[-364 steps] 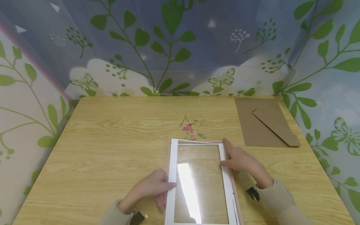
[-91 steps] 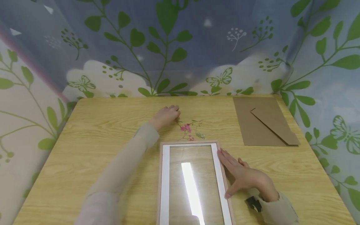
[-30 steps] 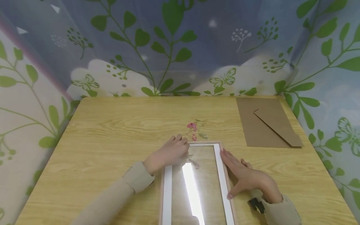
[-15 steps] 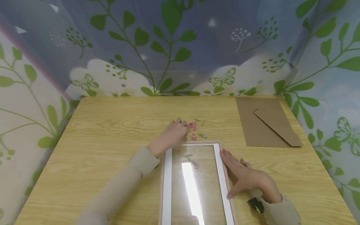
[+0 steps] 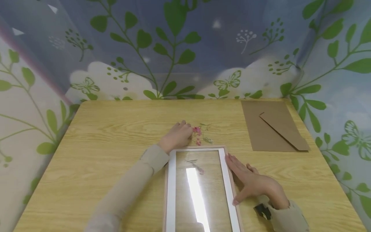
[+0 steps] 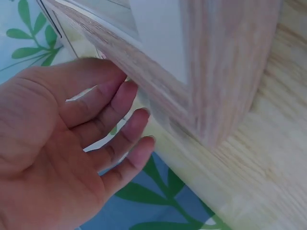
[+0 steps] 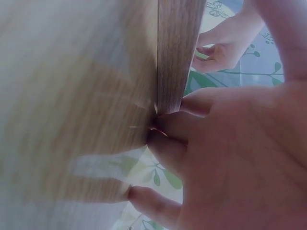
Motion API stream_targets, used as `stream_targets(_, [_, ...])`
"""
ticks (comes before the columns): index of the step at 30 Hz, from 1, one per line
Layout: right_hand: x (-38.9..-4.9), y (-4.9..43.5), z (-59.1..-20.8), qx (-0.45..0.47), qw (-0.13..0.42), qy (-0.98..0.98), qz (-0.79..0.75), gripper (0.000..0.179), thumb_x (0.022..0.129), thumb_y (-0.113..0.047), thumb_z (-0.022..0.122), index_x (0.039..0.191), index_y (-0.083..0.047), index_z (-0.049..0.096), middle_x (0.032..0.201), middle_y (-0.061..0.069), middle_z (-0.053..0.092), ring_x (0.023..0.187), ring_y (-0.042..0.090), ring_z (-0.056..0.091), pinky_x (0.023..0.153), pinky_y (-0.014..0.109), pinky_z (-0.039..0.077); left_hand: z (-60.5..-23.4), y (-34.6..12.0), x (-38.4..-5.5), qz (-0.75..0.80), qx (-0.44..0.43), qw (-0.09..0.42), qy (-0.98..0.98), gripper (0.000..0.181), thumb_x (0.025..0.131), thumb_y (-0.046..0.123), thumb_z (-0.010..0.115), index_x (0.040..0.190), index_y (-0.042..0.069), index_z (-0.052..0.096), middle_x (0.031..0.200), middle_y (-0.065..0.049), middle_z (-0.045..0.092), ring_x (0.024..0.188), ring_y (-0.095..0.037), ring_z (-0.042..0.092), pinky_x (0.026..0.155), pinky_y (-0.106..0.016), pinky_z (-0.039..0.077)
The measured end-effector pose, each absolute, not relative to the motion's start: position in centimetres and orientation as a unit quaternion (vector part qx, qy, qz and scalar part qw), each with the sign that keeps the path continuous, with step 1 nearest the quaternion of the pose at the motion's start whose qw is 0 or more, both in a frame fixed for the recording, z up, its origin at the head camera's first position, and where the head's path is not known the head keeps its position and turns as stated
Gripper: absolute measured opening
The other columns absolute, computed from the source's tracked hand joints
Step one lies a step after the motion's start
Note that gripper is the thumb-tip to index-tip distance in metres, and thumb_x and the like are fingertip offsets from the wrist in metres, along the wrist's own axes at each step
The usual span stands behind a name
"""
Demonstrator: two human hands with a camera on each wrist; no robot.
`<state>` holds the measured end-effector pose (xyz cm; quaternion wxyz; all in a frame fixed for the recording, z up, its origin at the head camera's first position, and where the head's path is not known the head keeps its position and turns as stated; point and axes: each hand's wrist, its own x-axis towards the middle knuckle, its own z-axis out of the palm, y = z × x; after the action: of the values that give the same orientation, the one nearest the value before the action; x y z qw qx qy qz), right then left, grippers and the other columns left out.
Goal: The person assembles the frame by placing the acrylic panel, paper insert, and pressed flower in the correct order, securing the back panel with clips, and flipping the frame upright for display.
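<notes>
In the head view a picture frame (image 5: 198,147) with a pale wooden rim, white side strips and a clear pane lies at the table's front. A small dried flower sprig (image 5: 200,170) rests on the pane near its top. Beyond the frame lie several pink and green pressed flowers (image 5: 197,130). My left hand (image 5: 177,137) is low beside them, fingers bent; its thumb and index tips come together in the left wrist view, but whether they pinch a stem is hidden. My right hand (image 5: 255,182) rests along the frame's right side, fingers extended, thumb at the rim.
A brown backing board (image 5: 268,135) with a cut flap lies at the table's back right. Leaf-printed cloth (image 5: 174,58) hangs behind and beside the wooden table (image 5: 116,122). A bright light reflection crosses the pane.
Both hands held the frame's sides earlier. Then my left hand took a sprig from among the flowers, laid it on the pane and moved back to the flowers. My right hand stays by the frame.
</notes>
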<state>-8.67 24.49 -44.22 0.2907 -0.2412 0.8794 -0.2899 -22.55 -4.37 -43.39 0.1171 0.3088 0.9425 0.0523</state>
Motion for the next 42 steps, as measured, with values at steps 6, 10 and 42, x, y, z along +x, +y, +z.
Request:
stream_targets(6, [-8.7, 24.5, -44.2, -0.244, 0.288, 0.878, -0.293, 0.142, 0.063, -0.047, 0.090, 0.158, -0.008, -0.008, 0.162, 0.024, -0.010, 0.149, 0.041, -0.005, 0.109, 0.072, -0.005, -43.4, -4.1, -22.2, 0.013, 0.297, 0.137, 0.945, 0.015, 0.095, -0.002, 0.058, 0.090, 0.009, 0.067, 0.107, -0.009, 0.066, 0.104, -0.028, 0.056, 0.103, -0.049, 0.044])
stream_targets(10, [-8.7, 24.5, -44.1, -0.244, 0.288, 0.878, -0.292, 0.142, 0.063, -0.047, 0.089, 0.158, -0.007, -0.008, 0.162, 0.025, -0.010, 0.149, 0.041, -0.005, 0.109, 0.072, -0.005, -43.5, -3.8, -22.1, -0.010, 0.293, 0.145, 0.945, 0.018, 0.093, -0.005, 0.057, 0.087, 0.010, 0.065, 0.109, -0.010, 0.066, 0.102, -0.027, 0.055, 0.103, -0.048, 0.044])
stream_targets(42, [-8.7, 24.3, -43.9, -0.239, 0.292, 0.879, -0.292, 0.142, 0.063, -0.047, 0.089, 0.158, -0.008, -0.009, 0.163, 0.024, -0.009, 0.149, 0.040, -0.004, 0.110, 0.071, -0.005, -39.5, -6.5, -15.6, -0.062, 0.437, -0.046, 0.896, 0.011, 0.094, -0.002, 0.061, 0.102, 0.002, 0.067, 0.096, -0.006, 0.065, 0.084, -0.018, 0.053, 0.071, -0.028, 0.050])
